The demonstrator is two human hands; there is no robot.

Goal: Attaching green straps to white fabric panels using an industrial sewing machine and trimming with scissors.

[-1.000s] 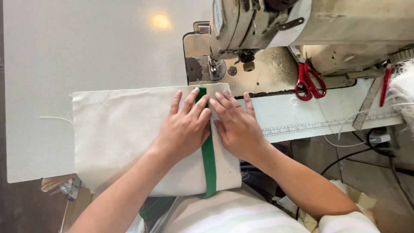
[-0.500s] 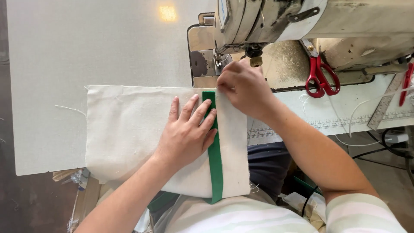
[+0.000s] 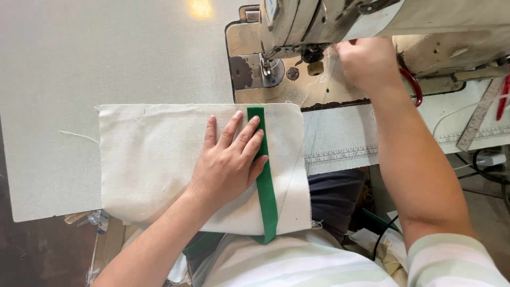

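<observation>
A cream fabric piece (image 3: pixel 149 159) lies flat on the grey sewing table (image 3: pixel 106 53), its near edge hanging over the front. A green strap (image 3: pixel 267 202) runs down it near its right side. My left hand (image 3: pixel 228 165) presses flat on the fabric, fingers spread, fingertips on the strap's upper end. My right hand (image 3: pixel 369 64) is up at the sewing machine (image 3: pixel 329 16), fingers curled by the thread under the machine head. It lies over red-handled scissors (image 3: pixel 415 87); whether it grips them is hidden.
The presser foot (image 3: pixel 268 69) and metal plate stand just beyond the fabric's far right corner. A metal ruler (image 3: pixel 478 122) leans at the right. A white panel with a printed scale (image 3: pixel 340 157) lies right of the fabric. Cables hang at the right edge.
My right hand lifted off the fabric and moved up and to the right to the machine, over the scissors. My left hand stayed pressing on the fabric and strap.
</observation>
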